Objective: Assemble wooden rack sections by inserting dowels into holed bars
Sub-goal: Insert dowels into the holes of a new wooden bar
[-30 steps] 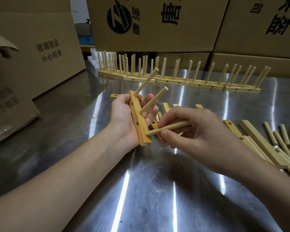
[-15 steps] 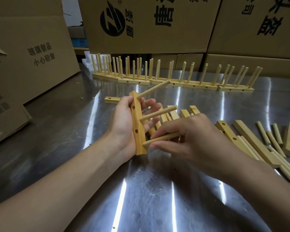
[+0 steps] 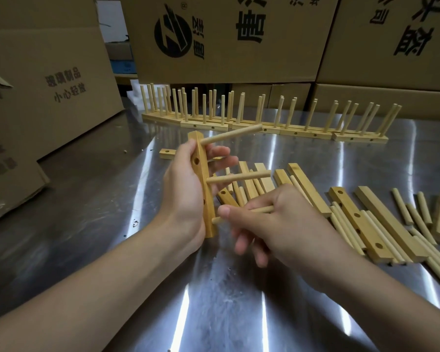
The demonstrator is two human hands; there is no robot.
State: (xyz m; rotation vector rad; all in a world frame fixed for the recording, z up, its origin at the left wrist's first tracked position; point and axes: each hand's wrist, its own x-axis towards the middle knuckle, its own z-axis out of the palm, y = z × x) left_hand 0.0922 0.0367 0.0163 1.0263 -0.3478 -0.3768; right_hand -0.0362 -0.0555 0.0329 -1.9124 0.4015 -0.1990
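Where boxes loom, racks line the steel table.

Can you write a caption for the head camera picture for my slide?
Left hand holds a holed bar while the right hand fits a third dowel into it.

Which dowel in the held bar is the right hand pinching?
The lowest dowel on the bar; the top dowel and middle dowel stand untouched.
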